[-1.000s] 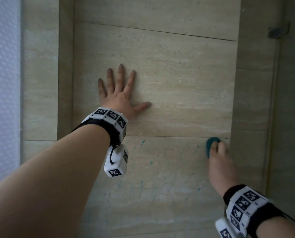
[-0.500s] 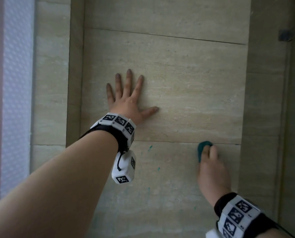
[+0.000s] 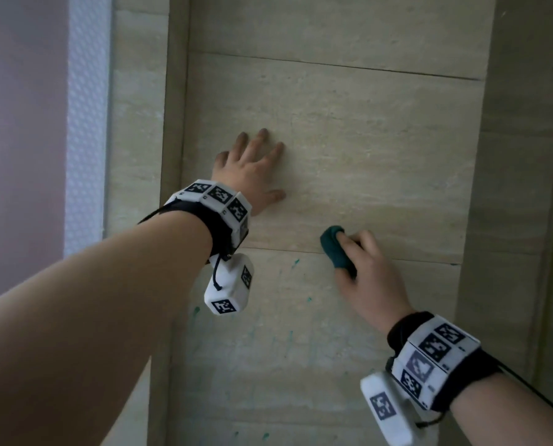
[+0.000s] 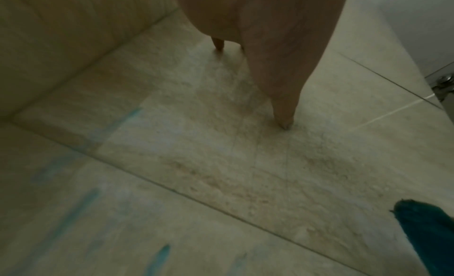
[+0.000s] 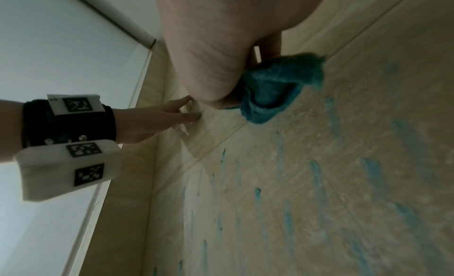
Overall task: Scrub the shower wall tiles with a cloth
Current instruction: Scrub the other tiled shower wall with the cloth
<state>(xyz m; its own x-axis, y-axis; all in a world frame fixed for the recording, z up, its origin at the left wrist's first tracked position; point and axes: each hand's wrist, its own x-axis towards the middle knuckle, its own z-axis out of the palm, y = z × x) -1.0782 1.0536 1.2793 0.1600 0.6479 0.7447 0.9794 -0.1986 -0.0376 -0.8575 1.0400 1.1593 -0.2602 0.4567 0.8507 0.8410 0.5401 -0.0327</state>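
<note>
Beige tiled wall (image 3: 381, 149) fills view. Left hand (image 3: 252, 170) spread wide, fingers straight, pressed against upper tile, holding nothing. Right hand (image 3: 370, 278) lower right, fingers curled over bunched teal cloth (image 3: 334, 246), pressing it to wall at grout line (image 3: 281, 251) between tiles. Teal streaks (image 5: 317, 175) dotting lower tile below cloth. White frosted pane (image 3: 86, 123) at far left.

One teal cloth (image 3: 335, 249), two hands, left hand (image 3: 248, 174) and right hand (image 3: 373, 278), two marker-tagged wristbands, left wristband (image 3: 217, 201) and right wristband (image 3: 432, 355), many teal streaks (image 5: 317, 173) on the wall tiles (image 3: 365, 140)
</note>
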